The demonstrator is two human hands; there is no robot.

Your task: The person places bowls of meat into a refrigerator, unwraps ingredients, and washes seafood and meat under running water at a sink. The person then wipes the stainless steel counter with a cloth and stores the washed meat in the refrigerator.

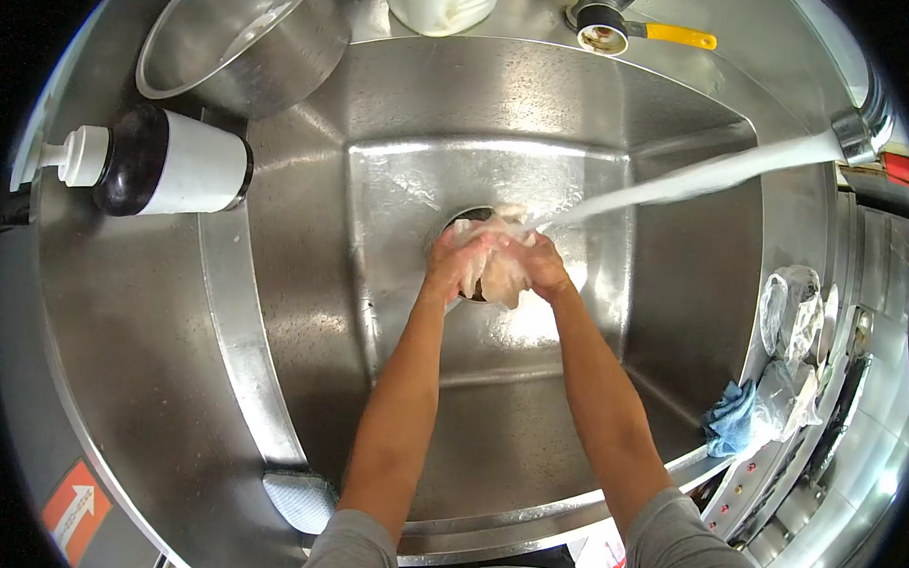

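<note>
Above the sink drain (455, 220), my left hand (445, 266) and my right hand (545, 265) are close together. Both are closed around a soft, wet, pale pinkish-white bundle (502, 278) with limp edges hanging down. Whether it is cloth or food, I cannot tell. A stream of water (688, 182) from the faucet (860, 134) on the right lands on the bundle and my fingers. Splashing water blurs the fingertips, and the bundle hides part of the drain.
A large steel bowl (272, 72) tilts at the back left of the sink (303, 309). Left of the basin lies a pump bottle (178, 164). A white container (442, 5) and a yellow-handled valve (673, 35) are at the back. A blue cloth (732, 419) and clear plastic bags (786, 396) sit right.
</note>
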